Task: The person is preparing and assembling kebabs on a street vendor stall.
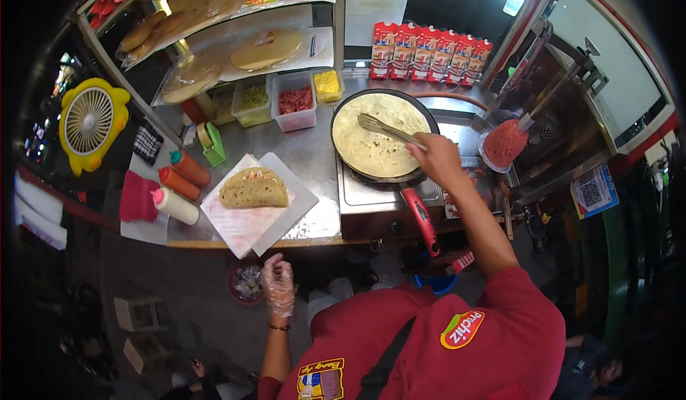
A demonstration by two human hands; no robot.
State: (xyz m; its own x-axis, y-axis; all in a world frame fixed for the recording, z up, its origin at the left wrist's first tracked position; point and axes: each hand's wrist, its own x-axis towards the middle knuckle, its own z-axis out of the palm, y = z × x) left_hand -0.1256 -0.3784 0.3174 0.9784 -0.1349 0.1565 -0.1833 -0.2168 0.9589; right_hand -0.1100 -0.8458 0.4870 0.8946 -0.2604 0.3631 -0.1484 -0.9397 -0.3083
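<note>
The right hand (434, 158) has its grip wrapped round silver metal tongs (386, 128) over a round, pale flatbread (363, 151) in a black pan (380, 178), upper middle. Lower left, the plastic-gloved left hand (277, 286) curls; I can't tell what's inside.

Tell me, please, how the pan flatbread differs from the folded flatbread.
The pan flatbread lies open and round; the folded flatbread is a half-moon. The pan flatbread looks paler, the folded flatbread browner. Tongs lie across the pan flatbread; the folded flatbread rests on paper, untouched. Both show darker spots.
</note>
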